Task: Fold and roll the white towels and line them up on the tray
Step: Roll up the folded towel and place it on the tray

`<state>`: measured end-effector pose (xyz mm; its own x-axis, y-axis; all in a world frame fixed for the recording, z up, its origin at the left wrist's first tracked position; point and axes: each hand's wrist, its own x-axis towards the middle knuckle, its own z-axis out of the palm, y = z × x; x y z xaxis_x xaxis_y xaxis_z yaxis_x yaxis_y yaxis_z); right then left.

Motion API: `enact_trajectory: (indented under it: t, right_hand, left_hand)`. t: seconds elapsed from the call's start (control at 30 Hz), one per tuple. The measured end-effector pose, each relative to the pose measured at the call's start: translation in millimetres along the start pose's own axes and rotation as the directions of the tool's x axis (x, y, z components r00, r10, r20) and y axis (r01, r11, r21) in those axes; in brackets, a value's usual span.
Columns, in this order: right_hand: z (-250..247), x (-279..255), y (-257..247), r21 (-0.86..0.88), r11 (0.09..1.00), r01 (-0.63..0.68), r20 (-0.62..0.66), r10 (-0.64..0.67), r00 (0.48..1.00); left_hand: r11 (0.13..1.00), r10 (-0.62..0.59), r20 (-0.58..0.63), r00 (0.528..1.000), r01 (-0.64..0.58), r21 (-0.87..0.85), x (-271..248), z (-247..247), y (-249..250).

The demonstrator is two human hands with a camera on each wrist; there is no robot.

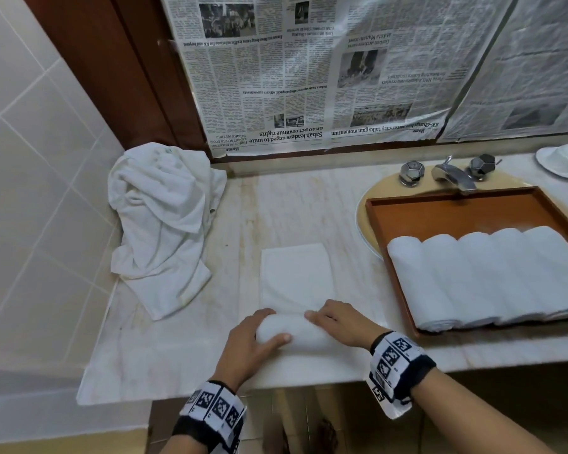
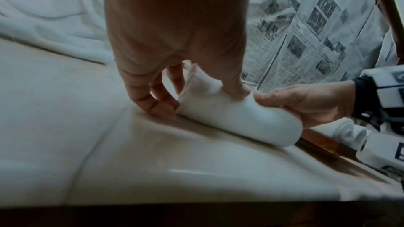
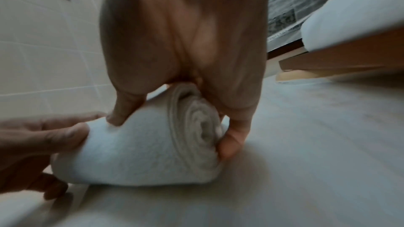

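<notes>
The towel [image 1: 295, 303] I am working on lies near the front edge of the worktop [image 1: 184, 355], just left of the tray [image 1: 440, 211], its near part already wound into a roll and the far part lying flat and folded toward the back wall. My left hand [image 1: 253, 339] clasps the roll's left end, thumb on the near side and fingers curled over the top, and my right hand [image 1: 338, 322] grips the right end the same way, so both ends turn together and the roll stays even and tight; the right wrist view shows the spiral of layers at that end with a finger pressed against it, I judge to keep the edges flush. The flat strip ahead means the rolling is only part done. On the tray, which sits across the sink [image 1: 364, 208] below the tap [image 1: 453, 175], I count five finished rolls [image 1: 486, 276] side by side along its near edge, touching one another. One heap of crumpled towels [image 1: 161, 224] waits in the back left corner of the worktop; how many are in it I cannot tell.
</notes>
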<state>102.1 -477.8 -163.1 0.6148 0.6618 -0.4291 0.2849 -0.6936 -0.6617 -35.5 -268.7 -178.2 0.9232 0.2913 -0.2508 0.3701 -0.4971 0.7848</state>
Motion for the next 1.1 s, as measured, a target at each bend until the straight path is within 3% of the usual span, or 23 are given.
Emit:
enact_trajectory:
  t: [0.03, 0.13, 0.2, 0.27, 0.33, 0.43, 0.53, 0.63, 0.7, 0.8, 0.87, 0.93, 1.0, 1.1]
  right_hand:
    - [4, -2, 0, -0.072, 0.997, 0.003, -0.062, -0.007, 0.998]
    - [21, -10, 0, -0.395, 0.915, 0.081, -0.254, -0.193, 0.948]
    - [30, -13, 4, -0.467, 0.875, 0.128, -0.258, -0.273, 0.927]
    - [31, -13, 6, -0.507, 0.851, 0.137, -0.188, -0.265, 0.946]
    - [25, -8, 6, -0.456, 0.883, 0.108, -0.135, -0.188, 0.973]
    - [12, 5, 5, -0.175, 0.983, 0.053, -0.094, -0.070, 0.993]
    - [4, 17, 4, -0.083, 0.996, 0.044, -0.081, -0.051, 0.995]
    - [5, 17, 2, -0.122, 0.992, 0.034, -0.109, -0.047, 0.993]
    - [13, 11, 2, -0.213, 0.976, 0.035, -0.202, -0.079, 0.976]
    - [30, -1, 6, -0.373, 0.924, 0.086, -0.371, -0.234, 0.899]
    - [38, -5, 9, -0.478, 0.872, 0.105, -0.379, -0.313, 0.871]
    - [38, -6, 12, -0.475, 0.875, 0.092, -0.326, -0.272, 0.905]
    - [29, -2, 11, -0.345, 0.935, 0.080, -0.251, -0.174, 0.952]
    - [8, 8, 4, -0.193, 0.977, 0.091, -0.160, -0.122, 0.979]
  left_hand:
    - [1.000, -0.010, 0.015, 1.000, 0.010, -0.001, 3, -2, 1]
    - [0.995, -0.097, 0.057, 0.994, 0.097, 0.000, 11, -5, 9]
    - [0.984, -0.178, 0.049, 0.983, 0.178, 0.006, 17, -6, 16]
    - [0.976, -0.210, 0.021, 0.977, 0.209, 0.054, 19, -5, 19]
    - [0.984, -0.163, -0.003, 0.987, 0.163, 0.076, 16, -2, 15]
    - [0.999, -0.012, -0.020, 1.000, 0.013, 0.050, 4, 1, 2]
    - [0.992, 0.074, -0.042, 0.996, -0.069, 0.102, 3, -1, -8]
    - [0.999, 0.033, -0.019, 0.999, -0.033, 0.012, 11, -11, -8]
    - [0.999, -0.036, 0.038, 0.999, 0.037, -0.038, 18, -17, -6]
    - [0.995, -0.102, 0.098, 0.990, 0.104, -0.012, 26, -22, -2]
    - [0.990, -0.136, 0.088, 0.987, 0.134, 0.035, 31, -23, 2]
    - [0.981, -0.161, 0.060, 0.985, 0.154, 0.118, 35, -23, 7]
    - [0.977, -0.164, 0.013, 0.986, 0.161, 0.138, 35, -21, 14]
    - [0.995, -0.031, -0.007, 1.000, 0.031, 0.090, 30, -17, 13]
